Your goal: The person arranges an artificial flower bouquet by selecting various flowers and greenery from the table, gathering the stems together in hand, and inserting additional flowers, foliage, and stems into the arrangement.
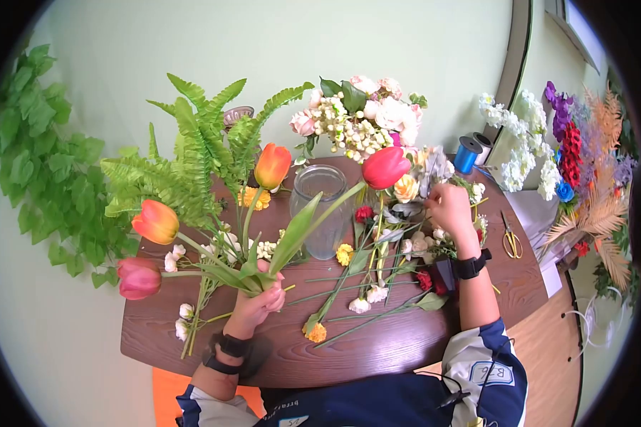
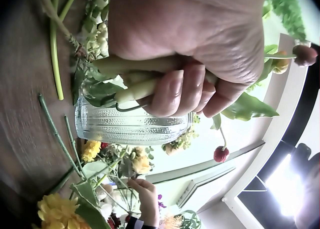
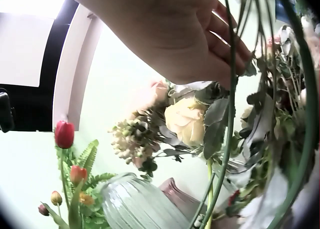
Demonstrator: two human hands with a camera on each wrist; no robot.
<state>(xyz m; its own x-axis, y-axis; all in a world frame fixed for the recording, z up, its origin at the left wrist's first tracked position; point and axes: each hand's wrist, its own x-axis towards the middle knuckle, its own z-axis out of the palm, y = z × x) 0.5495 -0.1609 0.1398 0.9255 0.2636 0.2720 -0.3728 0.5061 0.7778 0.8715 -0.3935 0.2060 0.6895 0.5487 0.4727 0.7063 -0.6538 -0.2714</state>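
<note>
Brown wooden table [image 1: 377, 359] under me. My left hand [image 1: 258, 304] curls tight round the tulips [image 1: 272, 167] by their stems. My right hand [image 1: 451, 211] is at thin green stems [image 3: 231, 101]; I can't tell if it's pinching. Glass vase [image 1: 322, 231] between, wall [image 1: 420, 43] behind.

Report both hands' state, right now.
Left hand: closed around the tulip stems.
Right hand: fingers bent beside the green flower stems; whether it grips one cannot be told.

Before you, a clear ribbed-glass jar [image 1: 320, 220] shines on a glossy, dark-brown wood-grained tabletop [image 1: 377, 349], near smooth-petalled, softly sheened red-pink tulip [image 1: 386, 167].
</note>
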